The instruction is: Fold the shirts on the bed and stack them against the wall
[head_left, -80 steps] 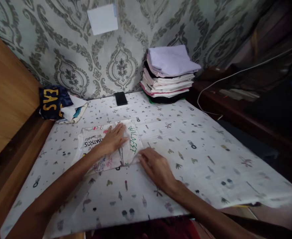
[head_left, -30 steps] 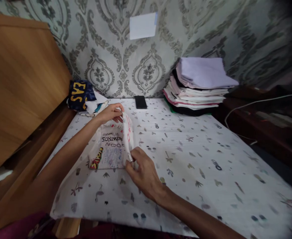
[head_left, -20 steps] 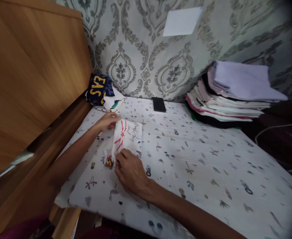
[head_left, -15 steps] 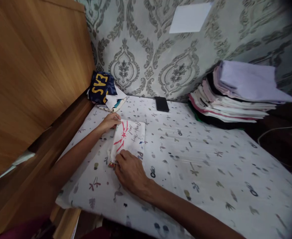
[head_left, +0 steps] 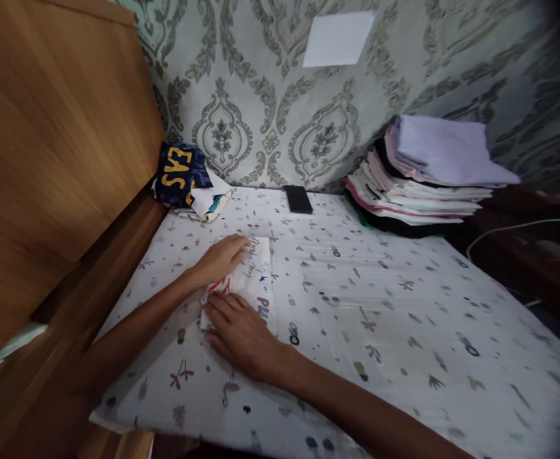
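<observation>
A folded white piece of cloth (head_left: 259, 268), printed with red marks, handwriting-like lettering and dark letters, lies flat on the patterned bedsheet (head_left: 337, 357). My left hand (head_left: 223, 258) rests over its far left part, fingers stretched out flat. Across the near left part lies my right hand (head_left: 241, 331), palm down with its fingers extended on the cloth. Between them the two hands cover much of the red print. Neither hand grips an edge.
At the right back stands a tall stack of folded clothes (head_left: 418, 185), lavender on top. A smaller pile with a navy garment (head_left: 179, 175) sits at the back left, beside the wooden panel (head_left: 60, 140). A black phone-like object (head_left: 299, 199) lies near the wall.
Both hands have let go of the cloth's left edge and now lie flat on top of it. My left hand has shifted right onto the print. The view has turned slightly.
</observation>
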{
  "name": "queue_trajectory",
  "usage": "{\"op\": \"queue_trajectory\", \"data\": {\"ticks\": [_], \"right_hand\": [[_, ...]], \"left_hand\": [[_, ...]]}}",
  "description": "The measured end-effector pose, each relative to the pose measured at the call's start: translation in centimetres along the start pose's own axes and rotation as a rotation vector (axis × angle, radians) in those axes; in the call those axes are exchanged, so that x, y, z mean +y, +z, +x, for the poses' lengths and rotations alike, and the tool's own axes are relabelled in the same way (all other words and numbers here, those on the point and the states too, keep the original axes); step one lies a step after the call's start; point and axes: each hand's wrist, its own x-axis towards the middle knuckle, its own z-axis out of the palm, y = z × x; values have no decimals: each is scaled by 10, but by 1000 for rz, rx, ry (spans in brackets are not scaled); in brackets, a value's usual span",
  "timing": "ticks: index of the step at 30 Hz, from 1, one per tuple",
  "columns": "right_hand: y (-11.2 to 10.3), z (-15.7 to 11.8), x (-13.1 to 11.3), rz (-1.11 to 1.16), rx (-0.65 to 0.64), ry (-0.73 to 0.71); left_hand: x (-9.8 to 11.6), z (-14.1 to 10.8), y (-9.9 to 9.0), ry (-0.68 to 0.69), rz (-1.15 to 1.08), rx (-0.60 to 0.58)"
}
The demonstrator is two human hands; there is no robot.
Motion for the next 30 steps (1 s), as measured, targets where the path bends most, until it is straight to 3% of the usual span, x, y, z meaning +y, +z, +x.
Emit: {"op": "queue_trajectory", "data": {"ticks": [3, 6, 9, 11, 13, 16, 23, 30], "right_hand": [[6, -5, 3, 50, -14, -27], [-11, -5, 24, 270, 67, 23], [-45, 7, 75, 420, 308, 327], [-63, 21, 116, 419, 369, 543], [-73, 36, 152, 531, 217, 697], [-76, 53, 184, 732, -3, 731], [-75, 56, 203, 936, -331, 665], [-73, 60, 220, 836, -352, 690]], "left_hand": [[0, -1, 18, 52, -49, -40], [-3, -6, 22, 17, -86, -14], [2, -17, 17, -53, -39, 21], [8, -26, 16, -96, 49, 24], [12, -32, 19, -137, 121, -2], [10, -37, 27, -196, 171, -57], [2, -36, 35, -224, 183, -107], [5, -35, 35, -236, 228, -149]]}}
